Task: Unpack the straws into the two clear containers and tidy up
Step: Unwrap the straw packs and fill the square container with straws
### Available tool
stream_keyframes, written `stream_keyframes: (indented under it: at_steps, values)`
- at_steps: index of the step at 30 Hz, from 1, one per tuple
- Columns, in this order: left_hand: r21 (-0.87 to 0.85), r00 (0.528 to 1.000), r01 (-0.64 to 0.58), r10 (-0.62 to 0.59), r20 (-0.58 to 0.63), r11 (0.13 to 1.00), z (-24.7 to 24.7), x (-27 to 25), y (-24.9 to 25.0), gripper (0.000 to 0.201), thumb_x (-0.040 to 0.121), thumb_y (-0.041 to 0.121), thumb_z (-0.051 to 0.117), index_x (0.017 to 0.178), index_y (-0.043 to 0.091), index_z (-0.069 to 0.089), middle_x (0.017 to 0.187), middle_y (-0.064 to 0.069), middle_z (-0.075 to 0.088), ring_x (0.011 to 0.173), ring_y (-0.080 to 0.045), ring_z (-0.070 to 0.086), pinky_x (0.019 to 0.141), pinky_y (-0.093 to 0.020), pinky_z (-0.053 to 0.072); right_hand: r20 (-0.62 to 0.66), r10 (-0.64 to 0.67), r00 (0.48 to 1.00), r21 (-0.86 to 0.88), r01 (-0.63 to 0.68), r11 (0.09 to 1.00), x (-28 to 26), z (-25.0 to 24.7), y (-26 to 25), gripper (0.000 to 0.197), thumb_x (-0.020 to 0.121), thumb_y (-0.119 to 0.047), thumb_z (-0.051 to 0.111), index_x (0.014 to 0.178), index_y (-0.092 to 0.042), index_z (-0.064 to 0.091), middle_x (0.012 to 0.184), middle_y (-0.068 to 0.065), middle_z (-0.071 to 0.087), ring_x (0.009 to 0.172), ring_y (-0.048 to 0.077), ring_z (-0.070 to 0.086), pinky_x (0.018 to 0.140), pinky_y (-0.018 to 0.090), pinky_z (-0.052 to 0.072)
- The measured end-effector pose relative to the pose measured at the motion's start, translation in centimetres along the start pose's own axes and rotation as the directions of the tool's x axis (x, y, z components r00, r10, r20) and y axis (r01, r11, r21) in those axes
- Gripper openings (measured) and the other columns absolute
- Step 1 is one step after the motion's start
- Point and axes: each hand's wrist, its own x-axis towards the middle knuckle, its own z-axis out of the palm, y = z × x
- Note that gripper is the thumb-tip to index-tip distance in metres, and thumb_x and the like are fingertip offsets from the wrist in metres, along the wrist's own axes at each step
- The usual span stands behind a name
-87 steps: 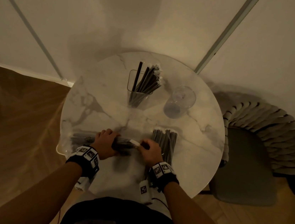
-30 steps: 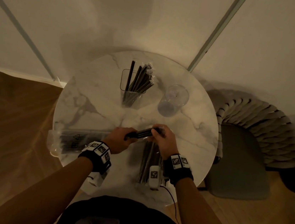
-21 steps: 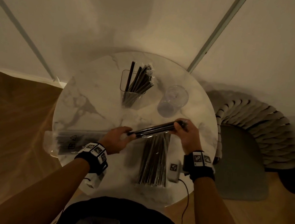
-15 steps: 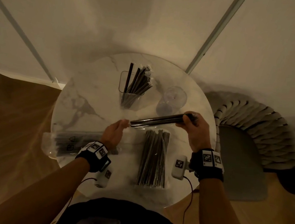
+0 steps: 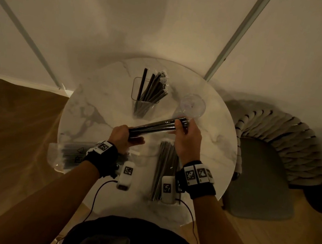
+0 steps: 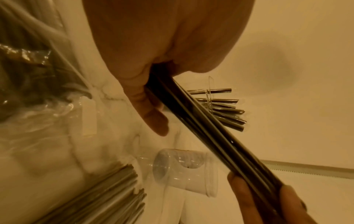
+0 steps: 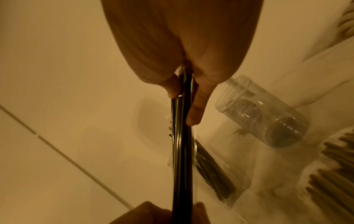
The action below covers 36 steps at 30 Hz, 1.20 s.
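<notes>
A small bundle of black straws in a clear sleeve is held level above the round marble table. My left hand grips its near-left end and my right hand pinches its far-right end; the bundle shows in the left wrist view and the same bundle in the right wrist view. A square clear container at the back holds several black straws. A round clear container stands empty beside it on the right. A flat pack of grey straws lies under my right wrist.
A clear bag with more dark straws lies at the table's left edge. A woven-back chair stands close on the right. White wall panels rise behind the table, with wooden floor on both sides.
Both hands took the black bundle from the bag at the left, lifted it and drew it rightward towards the round container. The left hand now grips the bundle's end again.
</notes>
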Motion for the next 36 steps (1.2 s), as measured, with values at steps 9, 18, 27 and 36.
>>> stream_keyframes:
  at_steps: [9,18,27,36]
  values:
    - [0.692,0.988,-0.080,0.151,-0.042,0.718,-1.3,0.2,-0.1,0.019,0.092,0.021,0.058,0.101,0.008,0.069,0.091,-0.013,0.072,0.099,-0.037,0.065,0.079,-0.032,0.053,0.135,-0.260,0.956,-0.109,0.275,0.955,-0.3,1.2,-1.5,0.046,0.102,-0.019,0.050,0.141,-0.040,0.039,0.133,-0.001,0.055,0.112,0.003,0.059,0.098,0.021,0.050]
    - [0.307,0.993,-0.027,0.061,-0.103,0.951,-1.4,1.6,0.4,0.016,0.097,0.009,0.047,0.088,-0.001,0.056,0.088,-0.019,0.055,0.068,-0.030,0.057,0.055,-0.032,0.053,0.201,-0.331,0.922,-0.101,0.355,0.929,0.1,2.0,-1.9,0.031,0.099,-0.006,0.052,0.129,-0.011,0.053,0.121,0.006,0.055,0.097,0.016,0.063,0.080,0.032,0.060]
    - [-0.162,1.000,0.001,-0.001,-0.002,0.987,-0.6,2.0,2.6,0.028,0.103,0.015,0.028,0.110,-0.004,0.047,0.087,-0.020,0.059,0.064,-0.030,0.061,0.053,-0.035,0.051,0.182,-0.422,0.888,-0.139,0.448,0.883,3.3,1.9,-6.5,0.013,0.099,-0.008,0.053,0.110,-0.010,0.059,0.105,0.005,0.063,0.087,0.016,0.063,0.078,0.040,0.058]
    - [0.444,0.888,-0.390,0.457,-0.051,0.807,0.5,4.3,7.0,0.043,0.087,0.045,0.052,0.116,0.015,0.061,0.115,-0.008,0.066,0.097,-0.023,0.064,0.087,-0.041,0.054,0.096,-0.599,0.795,-0.207,0.604,0.770,11.4,-0.6,-13.5,0.016,0.095,-0.004,0.050,0.107,-0.007,0.060,0.098,0.003,0.063,0.077,0.014,0.060,0.076,0.026,0.054]
